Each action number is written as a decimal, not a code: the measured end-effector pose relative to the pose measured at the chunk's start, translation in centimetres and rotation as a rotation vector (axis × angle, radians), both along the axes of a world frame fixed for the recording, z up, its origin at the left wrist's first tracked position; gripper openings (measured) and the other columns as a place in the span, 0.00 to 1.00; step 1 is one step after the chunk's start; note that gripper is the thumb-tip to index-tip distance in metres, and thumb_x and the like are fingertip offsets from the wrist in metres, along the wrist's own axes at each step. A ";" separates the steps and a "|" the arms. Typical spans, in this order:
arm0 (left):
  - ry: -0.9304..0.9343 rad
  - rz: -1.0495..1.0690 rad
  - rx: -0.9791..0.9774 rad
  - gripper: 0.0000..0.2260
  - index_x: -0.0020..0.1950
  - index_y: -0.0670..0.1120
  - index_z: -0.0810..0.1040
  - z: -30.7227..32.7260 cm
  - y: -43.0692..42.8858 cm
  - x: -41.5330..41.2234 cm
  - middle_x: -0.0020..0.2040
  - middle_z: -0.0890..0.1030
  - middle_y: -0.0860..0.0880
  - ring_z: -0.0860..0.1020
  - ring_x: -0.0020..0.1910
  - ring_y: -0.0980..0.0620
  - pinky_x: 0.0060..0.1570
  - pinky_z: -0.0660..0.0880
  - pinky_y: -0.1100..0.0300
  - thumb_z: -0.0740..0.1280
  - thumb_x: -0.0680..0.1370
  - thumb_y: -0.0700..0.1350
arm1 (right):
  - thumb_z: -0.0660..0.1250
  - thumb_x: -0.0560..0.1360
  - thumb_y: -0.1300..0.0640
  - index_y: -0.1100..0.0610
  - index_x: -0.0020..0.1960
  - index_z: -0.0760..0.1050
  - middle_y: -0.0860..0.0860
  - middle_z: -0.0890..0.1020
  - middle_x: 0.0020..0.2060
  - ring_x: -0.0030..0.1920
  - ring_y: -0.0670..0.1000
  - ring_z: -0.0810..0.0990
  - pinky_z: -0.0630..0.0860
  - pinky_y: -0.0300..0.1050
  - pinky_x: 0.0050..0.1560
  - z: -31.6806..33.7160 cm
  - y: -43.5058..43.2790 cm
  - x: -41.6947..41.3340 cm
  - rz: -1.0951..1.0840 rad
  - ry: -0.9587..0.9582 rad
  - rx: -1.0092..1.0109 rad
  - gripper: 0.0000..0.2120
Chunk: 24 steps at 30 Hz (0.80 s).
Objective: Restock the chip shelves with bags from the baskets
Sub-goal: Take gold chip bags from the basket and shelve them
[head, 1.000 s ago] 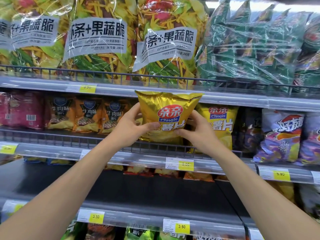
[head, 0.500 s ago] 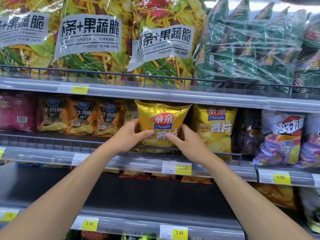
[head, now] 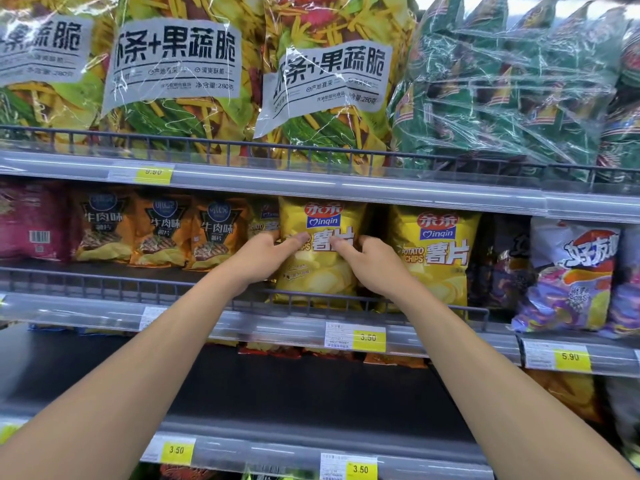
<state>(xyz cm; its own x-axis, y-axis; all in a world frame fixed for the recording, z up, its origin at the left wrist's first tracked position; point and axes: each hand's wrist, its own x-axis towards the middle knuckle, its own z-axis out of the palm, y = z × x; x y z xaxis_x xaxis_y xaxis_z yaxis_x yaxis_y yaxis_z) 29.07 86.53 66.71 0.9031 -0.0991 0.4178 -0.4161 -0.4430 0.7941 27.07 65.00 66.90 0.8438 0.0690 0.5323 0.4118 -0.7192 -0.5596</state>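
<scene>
A yellow Qinqin potato chip bag (head: 320, 271) stands upright on the middle shelf (head: 242, 320), behind its wire rail. My left hand (head: 266, 254) grips the bag's left side with the thumb across the front. On the bag's right side my right hand (head: 372, 263) holds it the same way, thumb on the printed face. A second identical yellow bag (head: 438, 258) stands just to the right, and another peeks out behind the left hand. No basket is in view.
Orange beef-flavour bags (head: 162, 233) and a pink bag (head: 31, 223) fill the shelf's left part; purple bags (head: 571, 278) stand at the right. Large vegetable-crisp bags (head: 176, 74) and green packs (head: 512, 88) sit on the top shelf. The dark shelf below (head: 277, 386) shows few bags.
Both hands carried the yellow bag from in front of the shelf edge, back and down onto the middle shelf, where it now stands behind the rail.
</scene>
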 end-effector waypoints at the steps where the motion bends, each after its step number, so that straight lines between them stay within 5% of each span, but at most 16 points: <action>1: 0.010 0.008 0.000 0.22 0.64 0.52 0.76 0.0 -0.1 0.2 0.59 0.83 0.53 0.82 0.56 0.54 0.53 0.79 0.57 0.66 0.79 0.66 | 0.59 0.79 0.31 0.53 0.54 0.81 0.52 0.85 0.47 0.45 0.53 0.83 0.82 0.58 0.52 0.1 -0.1 0.1 -0.024 0.019 0.001 0.27; 3: 0.024 0.007 -0.009 0.25 0.65 0.51 0.77 -0.1 -0.4 0.4 0.59 0.84 0.52 0.83 0.57 0.52 0.60 0.80 0.51 0.66 0.78 0.68 | 0.59 0.77 0.29 0.56 0.53 0.82 0.56 0.86 0.48 0.45 0.55 0.84 0.83 0.61 0.50 0.0 -0.4 0.3 -0.052 0.047 0.015 0.31; 11: 0.009 0.024 0.005 0.29 0.65 0.48 0.78 -0.5 -1.6 0.6 0.57 0.85 0.50 0.84 0.55 0.49 0.60 0.82 0.47 0.66 0.77 0.70 | 0.57 0.65 0.19 0.52 0.60 0.78 0.48 0.84 0.53 0.50 0.51 0.84 0.84 0.57 0.51 -1.0 -1.6 0.2 -0.058 0.053 0.070 0.42; 17: -0.025 0.045 0.002 0.31 0.67 0.46 0.78 -0.5 -1.8 -0.2 0.59 0.84 0.49 0.83 0.54 0.52 0.57 0.81 0.53 0.66 0.77 0.70 | 0.68 0.75 0.33 0.48 0.64 0.78 0.44 0.84 0.55 0.53 0.47 0.82 0.82 0.53 0.55 -1.7 -2.1 -0.2 -0.060 0.025 0.019 0.26; 21: -0.079 0.056 0.025 0.18 0.60 0.51 0.75 -0.8 -2.0 -1.3 0.51 0.82 0.57 0.79 0.48 0.62 0.44 0.75 0.64 0.65 0.81 0.63 | 0.69 0.76 0.35 0.49 0.69 0.76 0.45 0.82 0.60 0.58 0.48 0.81 0.80 0.52 0.59 -2.0 -2.1 -1.0 -0.053 0.022 0.009 0.27; 24: -0.092 0.030 0.035 0.21 0.63 0.50 0.78 -1.1 -1.6 -1.9 0.58 0.85 0.53 0.82 0.54 0.56 0.55 0.77 0.59 0.65 0.81 0.64 | 0.68 0.72 0.31 0.51 0.73 0.73 0.46 0.80 0.65 0.63 0.50 0.79 0.79 0.56 0.62 -2.1 -2.0 -1.9 -0.079 0.020 -0.005 0.36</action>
